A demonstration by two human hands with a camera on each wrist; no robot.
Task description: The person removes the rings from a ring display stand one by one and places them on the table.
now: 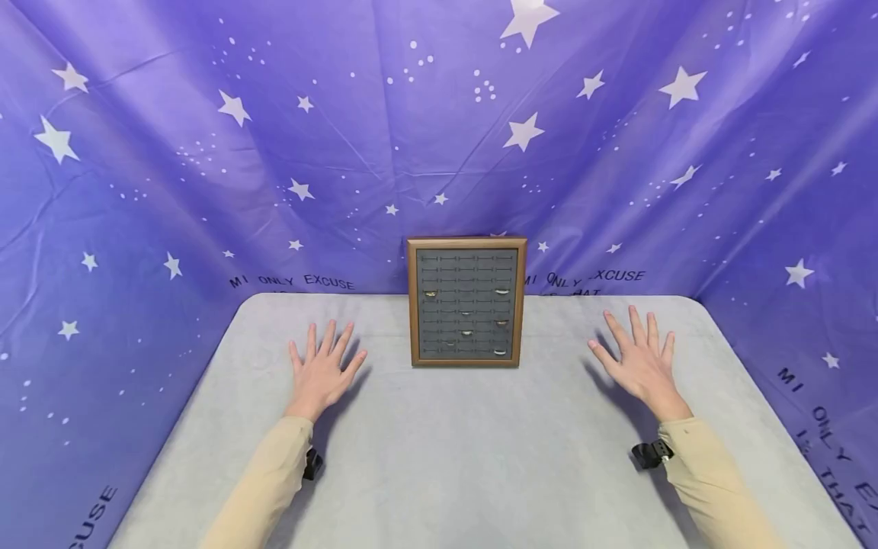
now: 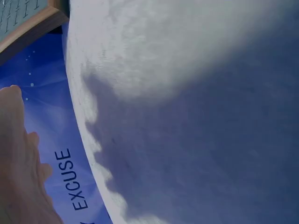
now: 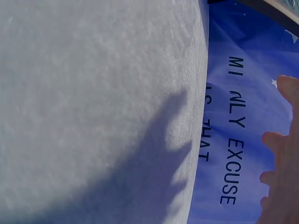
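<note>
While wrists miss it, frame (image 1: 467,302) perhaps holds rings.

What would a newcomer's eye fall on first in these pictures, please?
Likely the wooden-framed grey board standing at the table's far edge, with a few small pieces on its rows. The left hand and right hand spread open on either side, touching nothing. A purple starry cloth hangs behind.

- The head camera is looking forward and down over the grey surface (image 1: 480,457).
- Both wrist cameras are skimming close above it, sharing its far edge and the starry backdrop (image 1: 206,152).
</note>
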